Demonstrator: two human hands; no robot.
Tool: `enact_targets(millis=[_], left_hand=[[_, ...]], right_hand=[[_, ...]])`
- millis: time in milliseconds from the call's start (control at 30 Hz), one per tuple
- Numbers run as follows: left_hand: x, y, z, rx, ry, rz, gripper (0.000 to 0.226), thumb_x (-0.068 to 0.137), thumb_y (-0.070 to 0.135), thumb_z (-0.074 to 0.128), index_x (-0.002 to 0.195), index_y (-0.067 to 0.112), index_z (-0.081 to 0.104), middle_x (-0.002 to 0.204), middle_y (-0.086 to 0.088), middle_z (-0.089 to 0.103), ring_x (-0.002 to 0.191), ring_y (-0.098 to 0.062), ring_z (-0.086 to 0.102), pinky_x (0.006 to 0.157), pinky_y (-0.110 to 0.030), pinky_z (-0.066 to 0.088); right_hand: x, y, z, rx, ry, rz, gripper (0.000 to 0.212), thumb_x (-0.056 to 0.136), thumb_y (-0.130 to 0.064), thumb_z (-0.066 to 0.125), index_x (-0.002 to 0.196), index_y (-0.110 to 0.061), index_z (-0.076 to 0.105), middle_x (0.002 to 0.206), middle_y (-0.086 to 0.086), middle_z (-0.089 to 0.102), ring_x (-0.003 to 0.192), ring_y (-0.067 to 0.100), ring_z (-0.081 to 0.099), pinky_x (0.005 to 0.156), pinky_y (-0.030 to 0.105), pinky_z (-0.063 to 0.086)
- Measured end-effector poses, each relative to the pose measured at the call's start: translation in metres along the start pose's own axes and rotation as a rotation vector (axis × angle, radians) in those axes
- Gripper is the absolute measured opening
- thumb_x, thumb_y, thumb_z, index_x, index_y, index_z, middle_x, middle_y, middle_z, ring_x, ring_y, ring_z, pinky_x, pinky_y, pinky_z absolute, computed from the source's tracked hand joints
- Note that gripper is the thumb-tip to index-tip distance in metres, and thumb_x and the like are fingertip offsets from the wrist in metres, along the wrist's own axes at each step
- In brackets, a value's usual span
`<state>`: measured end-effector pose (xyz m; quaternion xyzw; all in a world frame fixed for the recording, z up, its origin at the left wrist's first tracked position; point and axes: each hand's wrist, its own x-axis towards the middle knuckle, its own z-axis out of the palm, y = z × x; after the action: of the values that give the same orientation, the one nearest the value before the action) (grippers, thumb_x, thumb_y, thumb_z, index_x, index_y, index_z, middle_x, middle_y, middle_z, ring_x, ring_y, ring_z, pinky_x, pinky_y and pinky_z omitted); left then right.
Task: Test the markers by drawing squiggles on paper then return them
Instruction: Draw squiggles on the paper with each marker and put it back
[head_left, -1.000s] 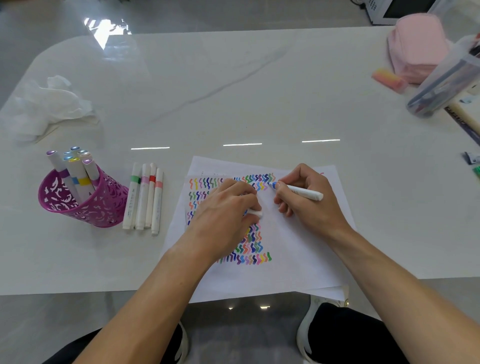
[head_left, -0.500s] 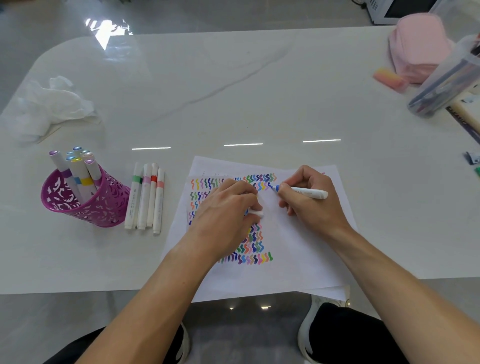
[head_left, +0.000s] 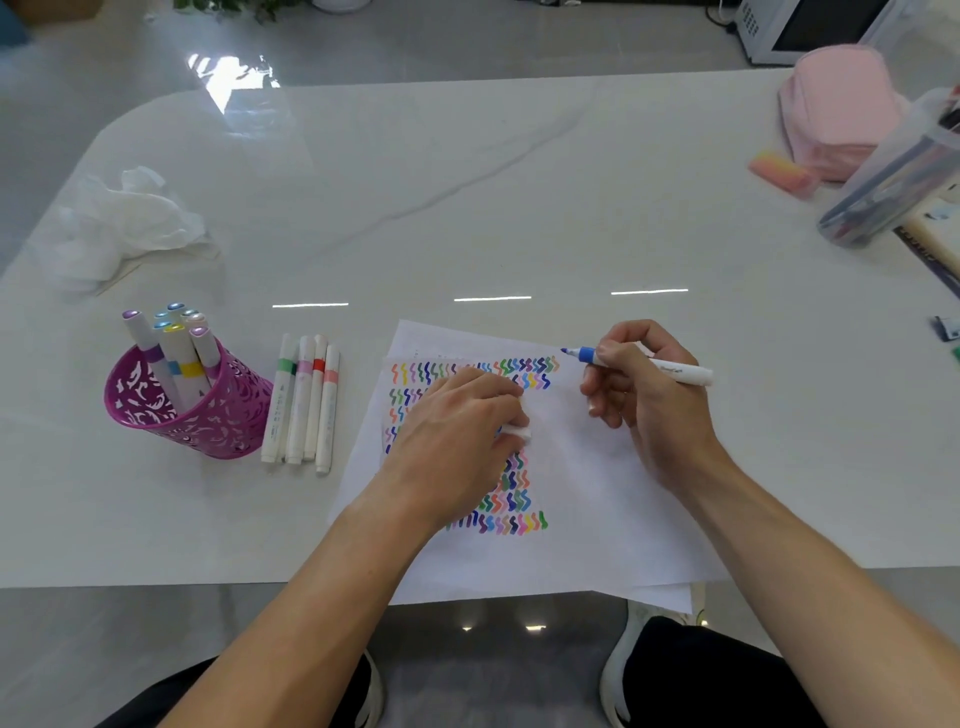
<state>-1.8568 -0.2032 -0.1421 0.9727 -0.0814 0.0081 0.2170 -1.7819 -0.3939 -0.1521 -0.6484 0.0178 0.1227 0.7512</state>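
Note:
A white paper (head_left: 587, 499) covered with rows of coloured squiggles lies at the table's near edge. My right hand (head_left: 644, 395) grips an uncapped blue marker (head_left: 675, 371), its tip lifted just past the paper's upper right corner. My left hand (head_left: 457, 431) rests on the paper over the squiggles and holds a white marker cap (head_left: 517, 432) in its curled fingers. A magenta cutout cup (head_left: 208, 415) at the left holds several capped markers (head_left: 176, 353). Beside the cup lie several more markers (head_left: 304, 400) in a row.
Crumpled white tissue (head_left: 119, 223) lies at the far left. At the far right sit a pink pouch (head_left: 841, 109), an orange-pink eraser (head_left: 782, 171) and a clear container of pens (head_left: 893, 176). The marble table (head_left: 467, 182) spreads beyond the paper.
My right hand has moved the blue marker up and to the right, off the top row of squiggles. My left hand has stayed on the paper with the cap.

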Motion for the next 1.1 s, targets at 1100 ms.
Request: enact_targets(millis=[1100], left_hand=[[0.009, 0.011, -0.014, -0.683, 0.018, -0.374, 0.011, 0.100, 0.032, 0.060, 0.108, 0.032, 0.068, 0.088, 0.016, 0.076, 0.080, 0.000, 0.070, 0.073, -0.013, 0.054]], right_hand=[[-0.012, -0.012, 0.009, -0.160, -0.104, -0.145, 0.007, 0.089, -0.016, 0.065, 0.090, -0.009, 0.062, 0.071, 0.007, 0.072, 0.059, 0.020, 0.065, 0.053, 0.028, 0.053]])
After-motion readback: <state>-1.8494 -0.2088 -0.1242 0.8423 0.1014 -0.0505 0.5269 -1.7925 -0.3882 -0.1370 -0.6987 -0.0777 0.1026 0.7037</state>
